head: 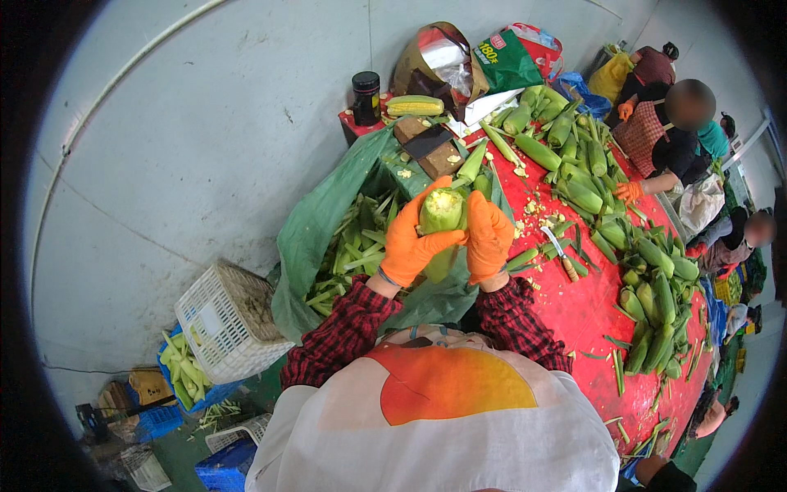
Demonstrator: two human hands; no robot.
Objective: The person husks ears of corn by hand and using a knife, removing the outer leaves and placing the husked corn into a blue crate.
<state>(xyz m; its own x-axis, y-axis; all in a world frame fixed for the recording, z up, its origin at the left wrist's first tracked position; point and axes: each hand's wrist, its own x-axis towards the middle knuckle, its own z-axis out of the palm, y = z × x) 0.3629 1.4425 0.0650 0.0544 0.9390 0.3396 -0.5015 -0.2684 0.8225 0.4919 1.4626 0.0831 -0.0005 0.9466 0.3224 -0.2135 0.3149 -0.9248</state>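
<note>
My left hand (409,243), in an orange glove, wraps around a green-husked ear of corn (442,212). Its cut, pale stem end faces up. On the ear's right side, my right hand (489,237), also orange-gloved, has its fingers curled against the husk; its fingertips are partly hidden. A pale husk leaf (440,267) hangs below the ear. Under both hands gapes a green woven sack (307,227) holding stripped husks (363,246). To the right, a knife (559,253) with a curved blade and wooden handle lies on the red table (553,332).
Unpeeled corn (578,178) is heaped along the table, with another pile (655,301) nearer. A dark phone (426,141) rests on a wooden block (444,158) beyond the sack. Behind are a peeled ear (415,106) and a black-lidded jar (366,98). Left stands a white crate (227,326). Co-workers line the far side.
</note>
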